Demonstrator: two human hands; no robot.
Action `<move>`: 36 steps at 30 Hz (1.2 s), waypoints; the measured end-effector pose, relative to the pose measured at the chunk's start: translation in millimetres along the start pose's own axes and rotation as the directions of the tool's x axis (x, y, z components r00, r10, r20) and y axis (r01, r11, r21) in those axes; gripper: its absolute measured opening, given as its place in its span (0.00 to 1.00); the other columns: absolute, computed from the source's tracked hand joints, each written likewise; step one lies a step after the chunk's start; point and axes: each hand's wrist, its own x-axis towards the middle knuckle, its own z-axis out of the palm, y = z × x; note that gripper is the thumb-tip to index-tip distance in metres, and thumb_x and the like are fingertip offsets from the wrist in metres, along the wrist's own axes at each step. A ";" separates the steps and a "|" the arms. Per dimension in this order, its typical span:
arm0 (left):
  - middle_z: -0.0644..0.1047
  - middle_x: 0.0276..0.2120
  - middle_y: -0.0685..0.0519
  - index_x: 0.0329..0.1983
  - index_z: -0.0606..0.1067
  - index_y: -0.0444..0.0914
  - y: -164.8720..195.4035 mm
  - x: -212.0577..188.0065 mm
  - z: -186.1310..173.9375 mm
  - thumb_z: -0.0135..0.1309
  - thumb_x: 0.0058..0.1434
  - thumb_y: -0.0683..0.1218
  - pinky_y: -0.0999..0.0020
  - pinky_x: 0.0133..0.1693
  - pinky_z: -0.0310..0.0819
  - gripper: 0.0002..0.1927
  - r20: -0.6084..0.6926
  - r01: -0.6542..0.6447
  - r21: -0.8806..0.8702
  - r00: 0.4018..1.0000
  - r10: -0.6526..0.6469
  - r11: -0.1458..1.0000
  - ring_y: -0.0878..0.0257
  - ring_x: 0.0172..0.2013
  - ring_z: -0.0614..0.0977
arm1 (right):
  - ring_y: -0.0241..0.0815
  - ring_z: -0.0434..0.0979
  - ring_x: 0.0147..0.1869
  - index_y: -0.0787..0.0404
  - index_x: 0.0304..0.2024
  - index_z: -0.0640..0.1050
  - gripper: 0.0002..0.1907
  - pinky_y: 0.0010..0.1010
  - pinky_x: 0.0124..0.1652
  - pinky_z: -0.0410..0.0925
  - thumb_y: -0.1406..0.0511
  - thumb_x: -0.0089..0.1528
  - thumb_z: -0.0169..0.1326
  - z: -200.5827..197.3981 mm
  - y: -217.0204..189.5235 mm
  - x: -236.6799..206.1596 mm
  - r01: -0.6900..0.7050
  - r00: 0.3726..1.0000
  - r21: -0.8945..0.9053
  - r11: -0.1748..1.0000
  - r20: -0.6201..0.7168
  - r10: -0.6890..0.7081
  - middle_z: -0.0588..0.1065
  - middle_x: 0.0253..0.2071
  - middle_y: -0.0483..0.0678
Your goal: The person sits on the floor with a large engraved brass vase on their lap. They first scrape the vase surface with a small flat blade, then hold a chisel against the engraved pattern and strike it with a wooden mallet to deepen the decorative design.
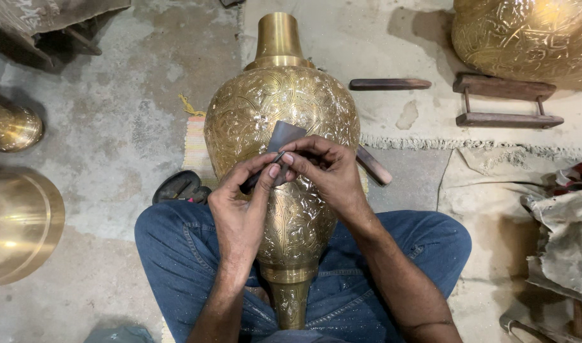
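A small dark grey abrasive sheet (283,136), flat and roughly rectangular, is pinched between both hands over the belly of a large engraved brass vase (282,114). The left hand (243,209) has its grip closed on the sheet's near left edge, thumb and forefinger pressed together. The right hand (329,171) has its grip clamped on the sheet's near right edge, fingertips meeting those of the left hand. A thin pale sliver shows between the fingertips; what it is cannot be told. The sheet's far end stands out beyond both grips and lies against the vase's shoulder.

The vase lies on its side across the lap, its plain neck pointing far and its narrow foot near, between knees in blue jeans (176,244).

On the concrete floor (113,127), far right of the vase, lies a dark wooden stick (389,84); further right a small wooden stand (507,101) sits beneath a second engraved brass vessel (526,38). A black sandal (180,186) lies left of the vase. A plain brass bowl (18,222) sits at the near left edge.
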 end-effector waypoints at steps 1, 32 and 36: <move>0.84 0.45 0.48 0.50 0.81 0.33 -0.5 0.5 -0.4 0.60 0.65 0.43 0.71 0.50 0.81 0.12 0.004 0.004 -0.007 1.000 -0.004 1.000 0.65 0.47 0.85 | 0.36 0.83 0.44 0.69 0.50 0.79 0.11 0.25 0.43 0.78 0.70 0.66 0.59 0.4 -0.2 -0.2 -0.003 1.000 0.003 1.000 -0.001 0.003 0.82 0.44 0.51; 0.84 0.44 0.52 0.47 0.83 0.39 4.8 17.7 -16.1 0.63 0.63 0.43 0.66 0.51 0.78 0.10 0.112 -0.158 0.232 0.984 0.135 0.960 0.61 0.49 0.83 | 0.35 0.83 0.42 0.68 0.49 0.79 0.11 0.26 0.43 0.79 0.70 0.64 0.61 -1.3 -0.5 0.9 0.002 1.000 -0.080 0.997 0.004 -0.002 0.82 0.42 0.50; 0.85 0.43 0.51 0.47 0.84 0.39 0.8 18.7 -16.3 0.64 0.62 0.43 0.67 0.51 0.78 0.10 0.122 -0.165 0.230 0.983 0.139 0.959 0.61 0.48 0.83 | 0.35 0.83 0.41 0.69 0.48 0.80 0.10 0.26 0.42 0.78 0.69 0.67 0.59 -2.7 2.4 0.9 0.014 1.000 -0.061 0.998 0.009 -0.014 0.82 0.40 0.50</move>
